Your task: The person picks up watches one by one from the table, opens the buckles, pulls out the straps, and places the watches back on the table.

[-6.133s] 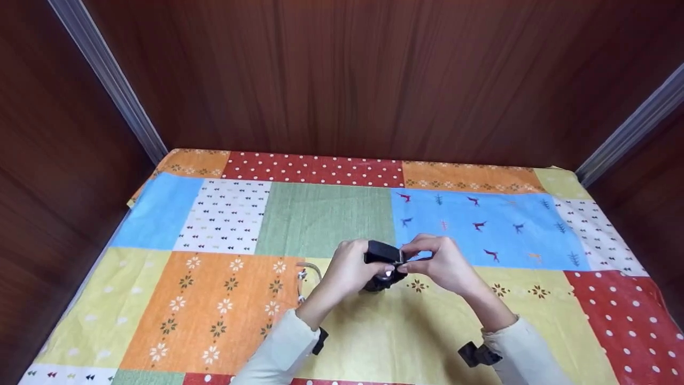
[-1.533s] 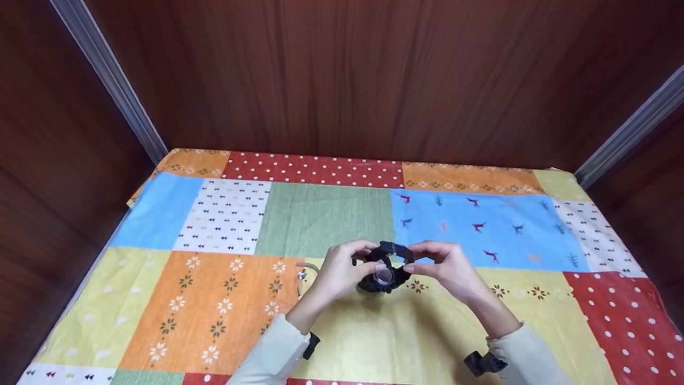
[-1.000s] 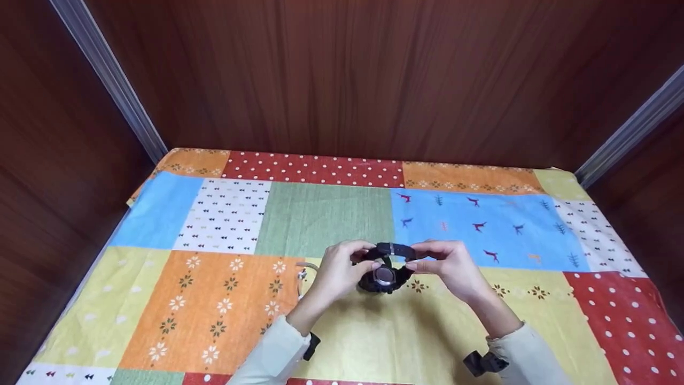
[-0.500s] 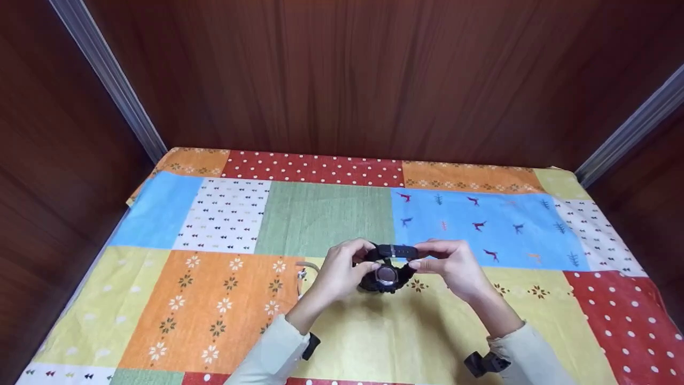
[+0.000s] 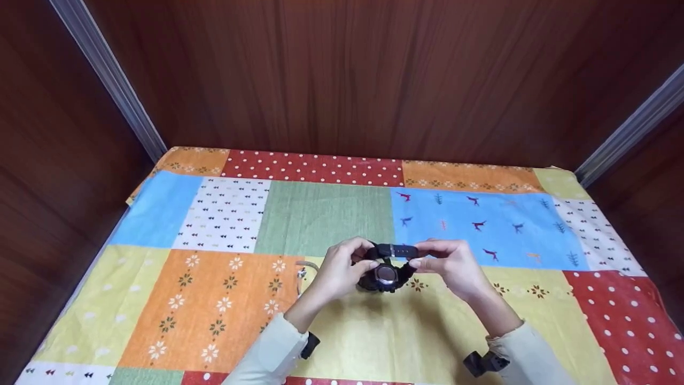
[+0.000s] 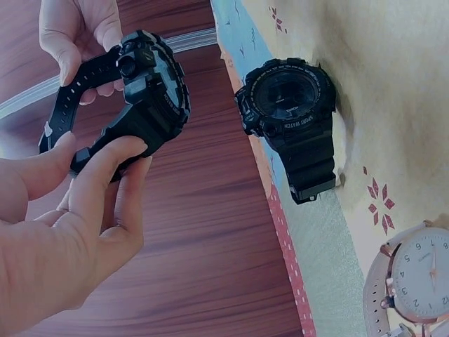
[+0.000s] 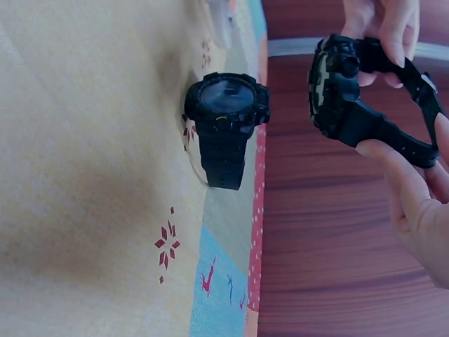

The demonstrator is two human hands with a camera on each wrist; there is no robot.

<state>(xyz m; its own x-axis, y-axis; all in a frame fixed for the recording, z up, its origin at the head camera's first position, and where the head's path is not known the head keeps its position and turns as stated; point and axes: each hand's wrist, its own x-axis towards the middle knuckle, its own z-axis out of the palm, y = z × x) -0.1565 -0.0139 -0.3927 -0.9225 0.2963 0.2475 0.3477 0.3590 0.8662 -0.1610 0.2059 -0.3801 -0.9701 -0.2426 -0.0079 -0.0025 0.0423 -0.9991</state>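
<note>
A black sport watch, its strap [image 5: 395, 250] joined in a loop at the metal buckle, is held up between both hands. My left hand [image 5: 337, 270] pinches one side of the loop, thumb in front. On the opposite side my right hand [image 5: 454, 270] pinches the strap between thumb and fingers. The held watch's chunky case [image 6: 156, 88] shows side-on in the left wrist view. A second black sport watch [image 6: 284, 95] lies face up on the cloth close by; the right wrist view also has this lying watch [image 7: 224, 102]. The two black watches overlap in the head view.
A watch with a white dial [image 6: 421, 274] and pale strap lies on the cloth near my left forearm, which partly hides it in the head view. A patchwork cloth [image 5: 331, 219] covers the table. Brown wood-grain panels [image 5: 342, 80] stand behind and at both sides.
Six seconds ago my right hand was at a strap end beside the buckle. Now both hands grip the looped strap's sides. The buckled part has turned level over the last second and a half.
</note>
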